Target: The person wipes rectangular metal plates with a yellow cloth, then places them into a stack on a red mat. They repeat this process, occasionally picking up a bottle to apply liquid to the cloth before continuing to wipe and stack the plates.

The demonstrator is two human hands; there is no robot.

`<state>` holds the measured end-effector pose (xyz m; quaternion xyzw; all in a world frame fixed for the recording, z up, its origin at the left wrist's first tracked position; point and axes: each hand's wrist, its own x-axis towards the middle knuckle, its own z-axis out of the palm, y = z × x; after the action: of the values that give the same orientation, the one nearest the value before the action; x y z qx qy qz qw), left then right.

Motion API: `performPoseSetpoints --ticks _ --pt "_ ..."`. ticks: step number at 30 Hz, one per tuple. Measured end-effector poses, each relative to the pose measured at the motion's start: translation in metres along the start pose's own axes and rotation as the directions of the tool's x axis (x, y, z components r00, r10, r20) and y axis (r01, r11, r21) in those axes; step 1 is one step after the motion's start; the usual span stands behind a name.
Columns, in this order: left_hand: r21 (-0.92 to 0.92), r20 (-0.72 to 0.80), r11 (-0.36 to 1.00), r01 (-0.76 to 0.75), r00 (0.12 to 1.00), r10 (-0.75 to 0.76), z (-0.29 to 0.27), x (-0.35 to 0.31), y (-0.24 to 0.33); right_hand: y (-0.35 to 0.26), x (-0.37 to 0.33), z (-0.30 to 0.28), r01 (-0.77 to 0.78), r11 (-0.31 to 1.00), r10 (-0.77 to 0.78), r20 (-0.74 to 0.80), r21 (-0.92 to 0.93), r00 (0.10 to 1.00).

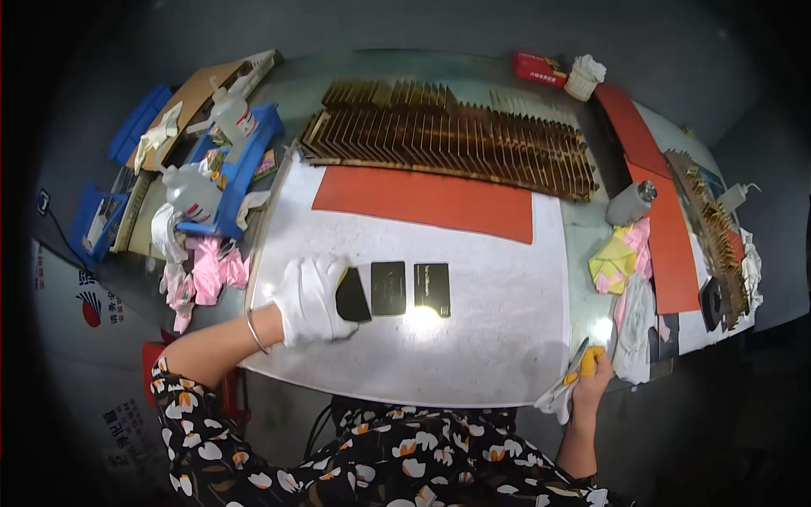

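My left hand (314,300), in a white glove, is closed on a dark card (353,296) at its right edge, low over the white work sheet (473,363). Beside it two more dark cards lie flat in a row, a middle card (389,288) and a right card (432,289) with small pale print. Close to the table's front right edge, my ungloved right hand (594,378) has yellow covering at its fingertips. It grips a slim dark pointed tool (578,358), whose kind I cannot make out, together with a white cloth (554,400).
A slotted brown rack (448,144) stands behind an orange mat (422,201). At left, squeeze bottles (193,193) sit in a blue tray (226,215) near pink cloths (218,266). Rightward are a grey bottle (631,203), yellow cloth (615,258) and another rack (716,237).
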<state>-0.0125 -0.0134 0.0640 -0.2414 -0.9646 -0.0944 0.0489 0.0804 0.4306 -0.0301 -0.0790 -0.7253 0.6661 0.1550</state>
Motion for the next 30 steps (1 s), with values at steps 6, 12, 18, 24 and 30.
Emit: performPoseSetpoints --ticks 6,12,18,24,30 --pt "0.172 -0.187 0.985 0.027 0.982 0.006 -0.067 0.194 -0.037 -0.005 -0.004 0.001 -0.040 0.999 0.040 -0.025 -0.005 0.999" --pt "0.258 0.213 0.961 0.096 0.965 -0.154 -0.037 0.353 -0.030 0.006 -0.002 -0.006 0.001 0.999 -0.003 -0.054 -0.036 0.999" --pt "0.300 0.376 0.954 -0.024 0.922 -0.095 -0.012 0.394 -0.011 0.001 -0.001 -0.003 -0.044 0.999 0.043 -0.080 -0.009 0.996" --pt "0.263 0.382 0.964 0.046 0.912 -0.148 0.004 0.402 -0.015 -0.001 -0.003 -0.008 -0.126 0.986 0.121 -0.051 -0.111 0.991" --pt "0.062 0.350 0.985 0.159 0.921 -0.171 -0.071 0.332 0.031 0.009 -0.009 -0.016 -0.113 0.994 0.112 -0.051 -0.006 0.992"
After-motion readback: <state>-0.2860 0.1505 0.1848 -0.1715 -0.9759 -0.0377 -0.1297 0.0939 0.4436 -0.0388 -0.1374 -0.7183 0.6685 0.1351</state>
